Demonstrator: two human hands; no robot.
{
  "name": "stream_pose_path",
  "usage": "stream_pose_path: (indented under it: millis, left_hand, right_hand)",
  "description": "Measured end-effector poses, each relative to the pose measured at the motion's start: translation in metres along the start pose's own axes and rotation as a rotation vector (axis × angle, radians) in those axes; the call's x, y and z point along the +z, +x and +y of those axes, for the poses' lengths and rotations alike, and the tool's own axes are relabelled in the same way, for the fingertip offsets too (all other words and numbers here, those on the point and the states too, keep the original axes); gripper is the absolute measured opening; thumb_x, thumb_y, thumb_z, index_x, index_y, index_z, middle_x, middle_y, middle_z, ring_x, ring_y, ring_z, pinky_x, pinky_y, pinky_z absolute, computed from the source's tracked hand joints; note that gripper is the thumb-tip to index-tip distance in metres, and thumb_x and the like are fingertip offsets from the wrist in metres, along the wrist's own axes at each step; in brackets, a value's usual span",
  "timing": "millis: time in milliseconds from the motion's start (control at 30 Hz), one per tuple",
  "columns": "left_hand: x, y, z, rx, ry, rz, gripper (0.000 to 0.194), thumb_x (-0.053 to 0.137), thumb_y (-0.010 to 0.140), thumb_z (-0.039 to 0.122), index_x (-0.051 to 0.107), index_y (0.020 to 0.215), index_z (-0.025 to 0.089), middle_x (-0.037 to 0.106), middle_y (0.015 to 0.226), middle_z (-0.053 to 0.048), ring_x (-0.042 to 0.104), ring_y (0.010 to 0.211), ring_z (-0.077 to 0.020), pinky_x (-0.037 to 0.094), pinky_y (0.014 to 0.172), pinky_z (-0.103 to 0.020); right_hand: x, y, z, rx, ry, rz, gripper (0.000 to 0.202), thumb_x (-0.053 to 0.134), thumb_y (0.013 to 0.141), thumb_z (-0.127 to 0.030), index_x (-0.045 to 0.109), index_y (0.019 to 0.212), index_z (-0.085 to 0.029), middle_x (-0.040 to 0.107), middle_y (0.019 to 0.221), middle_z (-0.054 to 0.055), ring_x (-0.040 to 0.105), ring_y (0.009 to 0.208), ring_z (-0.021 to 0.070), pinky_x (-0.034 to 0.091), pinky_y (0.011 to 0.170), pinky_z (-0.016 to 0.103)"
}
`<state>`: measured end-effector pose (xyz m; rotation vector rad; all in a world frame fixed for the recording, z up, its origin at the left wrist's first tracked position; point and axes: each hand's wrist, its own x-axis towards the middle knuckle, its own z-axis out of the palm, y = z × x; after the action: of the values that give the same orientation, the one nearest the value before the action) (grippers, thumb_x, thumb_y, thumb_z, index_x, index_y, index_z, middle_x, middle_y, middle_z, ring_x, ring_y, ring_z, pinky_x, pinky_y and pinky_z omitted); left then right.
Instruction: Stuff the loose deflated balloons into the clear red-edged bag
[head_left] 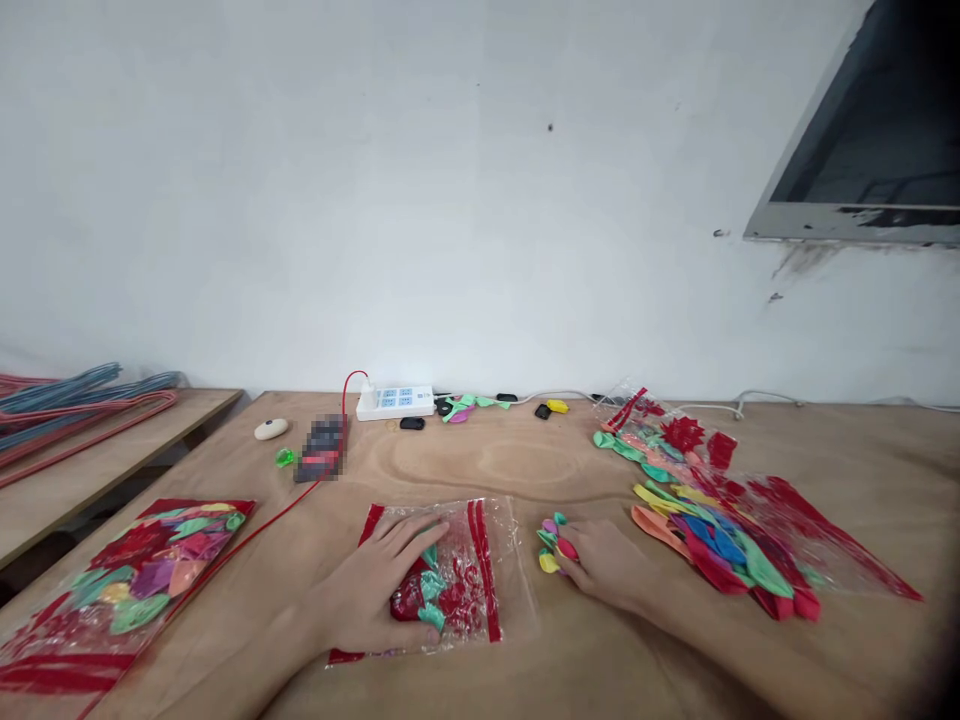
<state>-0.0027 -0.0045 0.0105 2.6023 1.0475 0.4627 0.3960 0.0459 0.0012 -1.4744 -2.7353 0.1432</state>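
Note:
My left hand (pixel 386 580) lies over a clear plastic bag with red print (pixel 491 590), its fingers stretched out and the thumb apart. Mint-green and dark red balloons (pixel 431 585) show inside that bag, partly under the hand. To the right of it, my right hand (pixel 600 560) is closed around a small bunch of balloons (pixel 550 545); green, purple, yellow and red ends stick out past the fingers. Beyond the right wrist is a pile of loose balloons in several colours (pixel 724 545), beside and partly against crumpled printed plastic bags (pixel 795 510).
A filled balloon bag (pixel 165 565) lies at the left, near a red cable (pixel 277 515). Along the wall are a white power strip (pixel 395 402), mint balloons (pixel 480 402) and small black and yellow items (pixel 556 407). A phone-like blurred object (pixel 322 448) and white case (pixel 271 429) lie back left.

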Motion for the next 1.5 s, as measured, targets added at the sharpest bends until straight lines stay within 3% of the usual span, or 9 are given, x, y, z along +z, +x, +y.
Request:
stream_pose_path:
  millis: [233, 467, 567, 800, 967, 1067, 1133, 1300, 1500]
  left_hand:
    - [0.002, 0.001, -0.003, -0.006, 0.008, -0.015, 0.107, 0.074, 0.086, 0.075, 0.021, 0.170, 0.034, 0.031, 0.173, -0.010, 0.035, 0.156, -0.0395, 0.035, 0.127, -0.058]
    - [-0.007, 0.000, -0.001, -0.022, 0.015, -0.007, 0.107, 0.076, 0.085, 0.075, 0.025, 0.169, 0.034, 0.036, 0.171, -0.011, 0.038, 0.153, -0.0404, 0.037, 0.126, -0.059]
    - [-0.009, 0.001, 0.000, -0.019, 0.018, -0.029, 0.105, 0.075, 0.085, 0.075, 0.025, 0.169, 0.034, 0.036, 0.171, -0.010, 0.036, 0.155, -0.0402, 0.035, 0.126, -0.060]
    - [-0.008, 0.000, 0.000, -0.008, 0.013, -0.023, 0.105, 0.075, 0.085, 0.074, 0.025, 0.169, 0.035, 0.037, 0.171, -0.009, 0.037, 0.155, -0.0397, 0.033, 0.127, -0.061]
    - [-0.004, 0.000, -0.004, -0.046, 0.019, -0.038, 0.107, 0.077, 0.083, 0.076, 0.027, 0.168, 0.035, 0.036, 0.171, -0.009, 0.036, 0.155, -0.0406, 0.033, 0.127, -0.062]
    - [-0.001, -0.001, -0.008, -0.054, 0.023, -0.044, 0.109, 0.077, 0.081, 0.077, 0.025, 0.168, 0.036, 0.034, 0.172, -0.009, 0.035, 0.155, -0.0410, 0.033, 0.127, -0.063]
    - [0.001, -0.001, -0.010, -0.040, 0.018, -0.036, 0.110, 0.077, 0.081, 0.077, 0.024, 0.169, 0.035, 0.034, 0.172, -0.010, 0.035, 0.155, -0.0410, 0.033, 0.127, -0.063]
    - [0.003, -0.002, -0.011, -0.030, 0.018, -0.032, 0.109, 0.076, 0.083, 0.076, 0.024, 0.169, 0.036, 0.033, 0.173, -0.010, 0.034, 0.156, -0.0409, 0.030, 0.129, -0.064]
    - [0.001, -0.001, -0.010, -0.024, 0.000, -0.022, 0.109, 0.078, 0.081, 0.076, 0.026, 0.169, 0.036, 0.037, 0.170, -0.010, 0.038, 0.154, -0.0425, 0.034, 0.127, -0.064]
  right_hand:
    - [0.005, 0.004, -0.003, 0.036, 0.025, 0.143, 0.032, 0.040, 0.108, -0.036, 0.066, 0.108, -0.019, 0.073, 0.110, 0.012, 0.068, 0.095, 0.0262, 0.043, 0.077, 0.034]
    - [-0.005, 0.038, -0.003, 0.076, -0.023, 0.402, 0.046, 0.044, 0.108, -0.056, 0.063, 0.131, -0.021, 0.068, 0.129, 0.014, 0.060, 0.118, 0.0333, 0.040, 0.104, 0.050]
    - [-0.018, 0.059, 0.002, 0.133, -0.038, 0.466, 0.048, 0.041, 0.109, -0.054, 0.061, 0.137, -0.020, 0.064, 0.138, 0.015, 0.056, 0.127, 0.0343, 0.037, 0.111, 0.052]
    - [-0.057, 0.153, 0.010, 0.229, 0.017, 0.365, 0.062, 0.038, 0.109, -0.060, 0.047, 0.155, -0.019, 0.053, 0.151, 0.019, 0.052, 0.138, 0.0358, 0.036, 0.117, 0.047]
    - [-0.051, 0.237, 0.005, 0.258, 0.086, 0.196, 0.079, 0.042, 0.103, -0.073, 0.032, 0.167, -0.028, 0.045, 0.161, 0.019, 0.046, 0.146, 0.0416, 0.034, 0.119, 0.055]
    - [-0.038, 0.271, -0.007, 0.248, 0.107, 0.118, 0.078, 0.046, 0.101, -0.077, 0.037, 0.165, -0.035, 0.043, 0.164, 0.016, 0.039, 0.151, 0.0443, 0.028, 0.121, 0.066]
    - [-0.030, 0.284, -0.015, 0.242, 0.110, 0.111, 0.069, 0.051, 0.102, -0.070, 0.048, 0.159, -0.031, 0.048, 0.160, 0.016, 0.042, 0.149, 0.0430, 0.028, 0.120, 0.070]
    - [-0.025, 0.291, -0.017, 0.199, 0.133, 0.204, 0.041, 0.063, 0.105, -0.045, 0.064, 0.135, -0.017, 0.062, 0.140, 0.012, 0.061, 0.128, 0.0284, 0.050, 0.111, 0.054]
    - [-0.038, 0.279, 0.011, 0.116, 0.201, 0.248, 0.026, 0.067, 0.104, -0.038, 0.071, 0.114, -0.014, 0.071, 0.118, 0.008, 0.069, 0.106, 0.0217, 0.058, 0.097, 0.043]
